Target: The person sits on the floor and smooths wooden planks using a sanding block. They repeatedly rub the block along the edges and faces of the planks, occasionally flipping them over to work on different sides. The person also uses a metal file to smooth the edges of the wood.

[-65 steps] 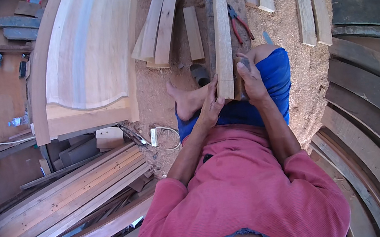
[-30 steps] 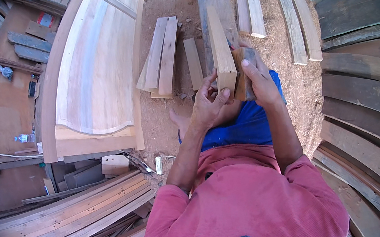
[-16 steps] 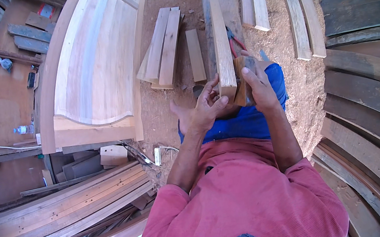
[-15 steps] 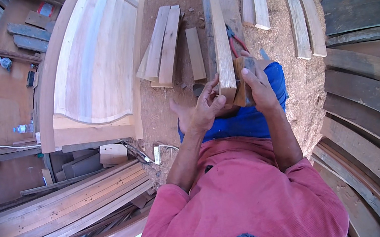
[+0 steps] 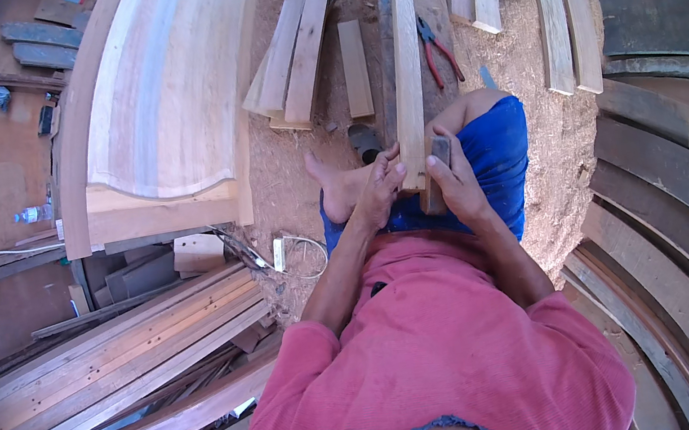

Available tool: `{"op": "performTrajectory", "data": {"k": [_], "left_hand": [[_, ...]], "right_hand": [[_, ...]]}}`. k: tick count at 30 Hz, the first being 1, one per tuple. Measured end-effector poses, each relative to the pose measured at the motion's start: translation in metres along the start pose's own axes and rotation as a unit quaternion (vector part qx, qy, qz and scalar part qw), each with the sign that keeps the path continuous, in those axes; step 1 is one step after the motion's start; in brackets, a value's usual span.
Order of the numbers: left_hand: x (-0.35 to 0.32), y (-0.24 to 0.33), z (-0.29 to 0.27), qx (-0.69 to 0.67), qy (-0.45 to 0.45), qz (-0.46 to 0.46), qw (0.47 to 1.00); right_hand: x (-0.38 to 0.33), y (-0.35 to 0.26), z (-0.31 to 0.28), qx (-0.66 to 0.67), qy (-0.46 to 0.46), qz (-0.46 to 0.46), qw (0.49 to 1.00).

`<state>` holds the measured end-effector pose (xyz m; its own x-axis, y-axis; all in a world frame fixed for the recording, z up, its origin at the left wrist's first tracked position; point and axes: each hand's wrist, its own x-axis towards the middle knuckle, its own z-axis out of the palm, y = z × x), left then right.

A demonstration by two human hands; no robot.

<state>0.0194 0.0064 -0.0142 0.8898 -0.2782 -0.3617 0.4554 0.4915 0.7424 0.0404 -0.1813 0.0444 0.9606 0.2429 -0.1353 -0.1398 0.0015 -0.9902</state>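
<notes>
A long pale wooden strip (image 5: 406,68) stretches away from me over my lap, its near end between my hands. My left hand (image 5: 380,189) is closed on the strip's near left side, thumb on top. In my right hand (image 5: 458,176) is a small wooden block (image 5: 433,198) with a dark, worn edge, held close against the strip's right side near its end. Whether block and strip touch all along is hidden by the fingers. Beyond, a pair of pliers (image 5: 428,39) with red handles lies on a grey plank (image 5: 388,25).
Left of the plank lie a short wood piece (image 5: 354,67) and stacked strips (image 5: 296,59). Paired strips (image 5: 550,16) rest on the sawdust-covered ground at right. A large wooden panel (image 5: 154,110) lies at left. Curved boards (image 5: 664,161) line the right; stacked boards (image 5: 123,361) fill the lower left.
The block in my right hand has turned, now showing a narrower edge, and sits closer to the strip. The strip tilts slightly more to the right. The whole view has shifted a little.
</notes>
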Motion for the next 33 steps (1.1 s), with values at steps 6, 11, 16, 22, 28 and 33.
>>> {"op": "performTrajectory", "data": {"k": [6, 11, 16, 22, 28, 33], "left_hand": [[-0.005, -0.002, 0.002, -0.004, 0.008, 0.004, 1.0], [-0.016, 0.016, -0.002, 0.049, 0.005, -0.024, 0.998], [-0.062, 0.017, -0.039, 0.171, -0.023, -0.041, 0.984], [-0.084, 0.057, -0.023, 0.493, -0.056, -0.022, 0.868], [-0.024, 0.047, -0.024, 0.41, 0.048, 0.124, 0.902], [0.003, 0.034, -0.006, 0.384, 0.103, 0.255, 0.881]], "right_hand": [[0.015, -0.002, 0.004, -0.029, 0.001, 0.0, 1.0], [0.025, 0.001, 0.002, 0.007, 0.001, 0.02, 1.0], [0.034, -0.009, 0.002, 0.032, 0.007, 0.03, 0.999], [0.056, 0.009, -0.01, 0.159, 0.057, 0.029, 0.985], [0.06, -0.008, -0.024, 0.356, -0.074, 0.061, 0.929], [0.057, -0.003, -0.01, 0.182, 0.031, 0.0, 0.983]]}}
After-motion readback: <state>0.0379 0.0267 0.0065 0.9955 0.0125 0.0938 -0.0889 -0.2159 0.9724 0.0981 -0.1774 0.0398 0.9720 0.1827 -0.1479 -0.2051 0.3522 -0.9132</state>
